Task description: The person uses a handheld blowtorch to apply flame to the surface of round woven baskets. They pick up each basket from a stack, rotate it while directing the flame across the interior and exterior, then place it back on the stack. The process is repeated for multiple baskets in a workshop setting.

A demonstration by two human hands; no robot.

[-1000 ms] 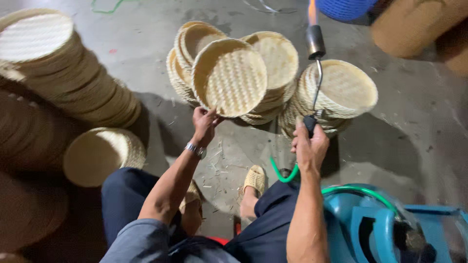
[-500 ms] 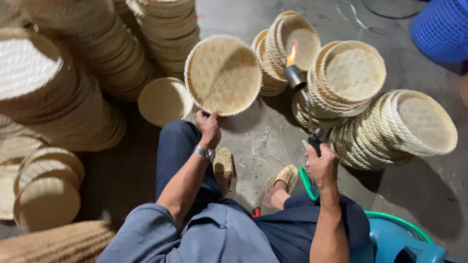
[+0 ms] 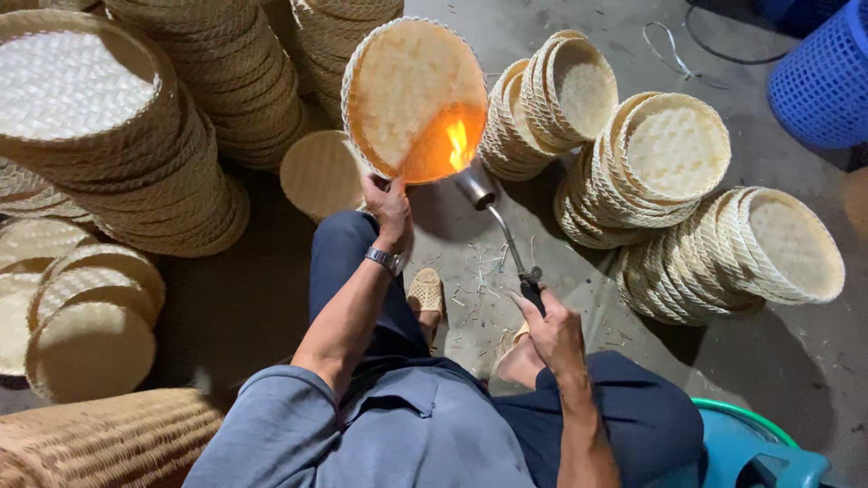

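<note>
Gripping a round woven tray (image 3: 411, 95) — left hand (image 3: 389, 203) — right hand (image 3: 553, 333) flaming metal torch (image 3: 493, 217).

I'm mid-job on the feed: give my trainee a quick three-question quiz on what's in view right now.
1. True or false: the left hand holds the round woven tray by its lower rim.
2. What does the right hand grip? A) a brush B) the gas torch C) a knife
3. Fill in: the flame plays on the tray's ____ right part.

Key: 1 true; 2 B; 3 lower
</note>
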